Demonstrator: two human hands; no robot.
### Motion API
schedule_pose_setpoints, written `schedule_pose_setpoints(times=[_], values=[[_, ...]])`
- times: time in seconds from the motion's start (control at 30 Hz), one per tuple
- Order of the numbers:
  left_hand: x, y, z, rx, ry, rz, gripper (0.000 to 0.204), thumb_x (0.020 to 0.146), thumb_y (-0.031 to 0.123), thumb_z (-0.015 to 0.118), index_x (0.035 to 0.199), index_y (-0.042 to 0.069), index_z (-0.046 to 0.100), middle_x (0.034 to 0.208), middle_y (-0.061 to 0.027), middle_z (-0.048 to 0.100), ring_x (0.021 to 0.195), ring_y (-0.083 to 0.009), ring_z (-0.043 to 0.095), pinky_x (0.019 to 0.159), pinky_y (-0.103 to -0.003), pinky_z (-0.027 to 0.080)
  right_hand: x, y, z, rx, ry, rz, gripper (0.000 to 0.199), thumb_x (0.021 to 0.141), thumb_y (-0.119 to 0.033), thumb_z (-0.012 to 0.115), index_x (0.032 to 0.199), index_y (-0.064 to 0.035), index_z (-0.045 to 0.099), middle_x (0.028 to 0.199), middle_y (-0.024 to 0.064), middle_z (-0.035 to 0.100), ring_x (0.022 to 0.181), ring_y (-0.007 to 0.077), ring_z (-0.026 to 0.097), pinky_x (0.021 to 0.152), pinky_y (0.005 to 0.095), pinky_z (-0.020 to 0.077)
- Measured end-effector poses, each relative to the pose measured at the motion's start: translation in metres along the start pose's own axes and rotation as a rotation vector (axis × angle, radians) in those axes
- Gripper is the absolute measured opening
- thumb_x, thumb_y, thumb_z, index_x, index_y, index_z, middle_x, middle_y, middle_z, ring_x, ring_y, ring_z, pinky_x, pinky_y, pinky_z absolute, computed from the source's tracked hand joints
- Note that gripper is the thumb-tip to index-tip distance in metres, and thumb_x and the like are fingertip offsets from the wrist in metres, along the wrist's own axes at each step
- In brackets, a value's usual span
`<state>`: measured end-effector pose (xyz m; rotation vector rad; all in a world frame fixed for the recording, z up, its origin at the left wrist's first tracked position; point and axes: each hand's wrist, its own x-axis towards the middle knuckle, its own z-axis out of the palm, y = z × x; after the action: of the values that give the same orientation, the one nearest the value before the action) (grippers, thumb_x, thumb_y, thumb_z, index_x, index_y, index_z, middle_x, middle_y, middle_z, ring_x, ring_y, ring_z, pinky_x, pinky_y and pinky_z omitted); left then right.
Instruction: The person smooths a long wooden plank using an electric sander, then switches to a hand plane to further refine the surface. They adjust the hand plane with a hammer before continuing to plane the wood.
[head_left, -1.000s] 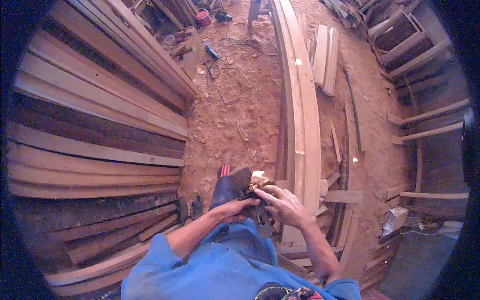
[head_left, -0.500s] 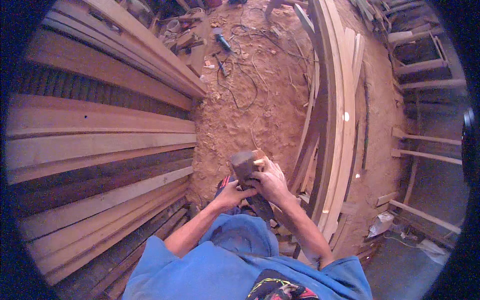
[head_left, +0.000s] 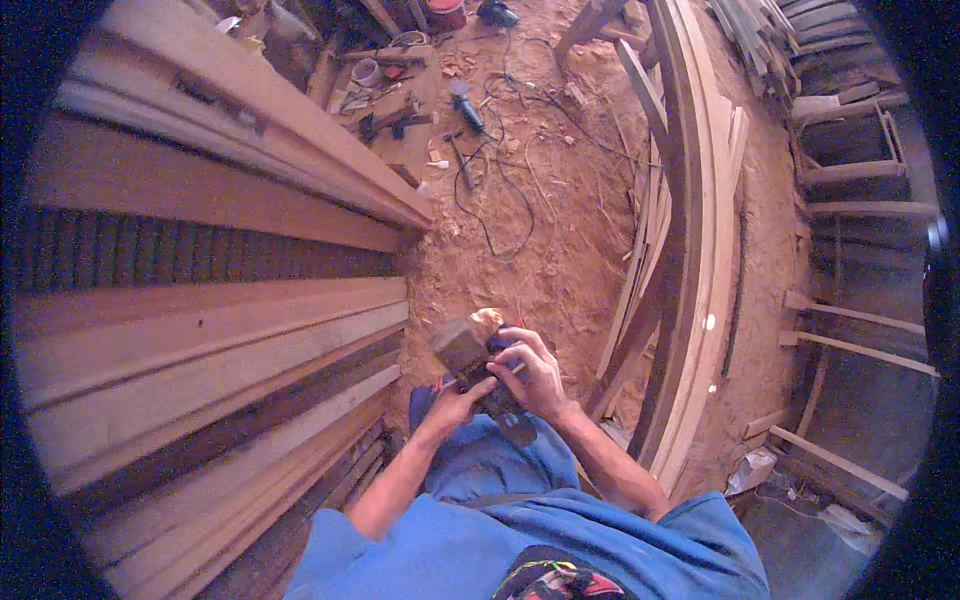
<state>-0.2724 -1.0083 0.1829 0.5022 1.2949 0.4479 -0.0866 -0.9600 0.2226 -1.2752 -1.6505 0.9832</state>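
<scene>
A dark, boxy tool that looks like a hand planer (head_left: 458,349) is tilted in front of my body, its flat greyish face turned up. Pale curled wood shavings (head_left: 486,318) bunch at its far end. My left hand (head_left: 455,405) grips its near left side, the thumb laid across it. Bent over its right side, my right hand (head_left: 535,378) has fingers and thumb closed at the tool's edge; what exactly the fingertips pinch is hidden. The tool's dark rear part (head_left: 512,420) reaches back toward my blue shirt.
Long planks (head_left: 250,325) are stacked at the left. More long boards (head_left: 690,260) run along the right. On the sandy floor (head_left: 560,265) ahead lie a teal-and-black power tool (head_left: 468,112), a hammer (head_left: 461,162) and looping black cables. A wooden frame (head_left: 850,150) stands far right.
The tool has turned anticlockwise and tilted, and pale shavings now show at its far end. My right hand has shifted back from its far edge. The view has tipped up slightly.
</scene>
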Motion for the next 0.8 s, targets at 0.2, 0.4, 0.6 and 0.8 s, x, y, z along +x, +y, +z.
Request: schedule_pose_setpoints(times=[0.2,0.4,0.6,0.8], values=[[0.052,0.055,-0.022,-0.086,0.164,-0.137,0.043,0.089,0.039,0.08,0.119,0.011,0.068,0.079,0.0054,0.062,0.055,-0.006,0.047,0.046,-0.026,0.033,0.101,0.07,0.02,-0.044,-0.353,0.145,0.028,0.093,-0.022,0.077,0.116,-0.0076,0.07,0.102,0.0113,0.075,0.088,0.0274,0.074,0.077,0.0386,0.0578],[0.105,0.102,-0.06,0.027,0.334,-0.465,0.041,0.085,0.04,0.083,0.109,0.008,0.07,0.093,0.0005,0.067,0.071,-0.0108,0.056,0.053,-0.028,0.046,0.215,0.3,0.075,-0.061,-0.213,0.68,0.03,0.096,-0.032,0.071,0.113,-0.007,0.07,0.103,0.0167,0.075,0.094,0.034,0.073,0.084,0.0451,0.0569],[0.159,0.091,-0.088,-0.009,0.28,-0.654,0.052,0.085,0.041,0.084,0.123,0.009,0.069,0.106,0.0005,0.067,0.089,-0.0132,0.06,0.069,-0.032,0.052,0.296,0.572,0.116,-0.47,-0.458,1.054,0.063,0.09,-0.046,0.069,0.133,-0.0034,0.053,0.114,0.0306,0.07,0.111,0.0465,0.068,0.094,0.0571,0.0533],[0.189,0.055,-0.088,-0.063,0.381,-0.912,0.049,0.089,0.043,0.081,0.122,0.008,0.071,0.113,-0.0012,0.066,0.084,-0.0148,0.061,0.067,-0.034,0.051,0.397,0.718,0.183,-0.421,-0.352,1.144,0.063,0.089,-0.041,0.071,0.133,-0.0033,0.048,0.119,0.0338,0.067,0.113,0.0495,0.066,0.098,0.0579,0.0513]])
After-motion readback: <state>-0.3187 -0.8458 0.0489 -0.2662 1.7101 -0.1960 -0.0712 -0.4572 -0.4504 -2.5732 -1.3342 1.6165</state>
